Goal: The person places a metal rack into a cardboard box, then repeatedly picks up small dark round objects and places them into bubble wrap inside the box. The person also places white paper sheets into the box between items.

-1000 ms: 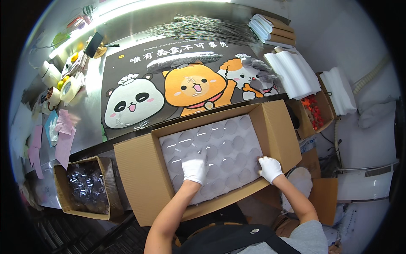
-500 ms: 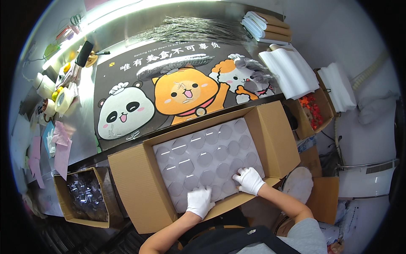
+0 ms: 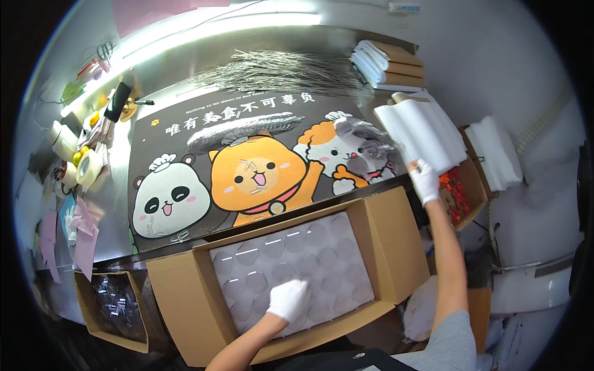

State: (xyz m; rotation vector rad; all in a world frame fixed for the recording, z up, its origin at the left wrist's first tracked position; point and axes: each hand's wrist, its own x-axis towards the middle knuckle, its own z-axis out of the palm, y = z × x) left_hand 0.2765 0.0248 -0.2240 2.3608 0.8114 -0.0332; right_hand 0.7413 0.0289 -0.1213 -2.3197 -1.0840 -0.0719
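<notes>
A cardboard box (image 3: 396,232) with its flaps spread stands in front of me. Inside lies a pale translucent sheet (image 3: 243,266), with rows of clear round shapes showing across it. My left hand (image 3: 289,300), in a white glove, is over this sheet with its fingers curled in; whatever they may hold is hidden. My right hand (image 3: 424,182), also gloved in white, is beyond the box's right side. Its fingers are apart at the near edge of a stack of white foam sheets (image 3: 421,133), and nothing shows in its grasp.
A dark mat (image 3: 148,145) with cartoon animals covers the table; thin wire stems (image 3: 278,71) lie behind it. Right of it are rolled wrapping sheets (image 3: 390,65) and a carton of red pieces (image 3: 455,195). A small box of dark packets (image 3: 117,309) stands left, below tape rolls (image 3: 91,168).
My right hand has left the box and moved up and right to the foam sheets. My left hand has moved from the near edge onto the sheet. The view has shifted slightly.
</notes>
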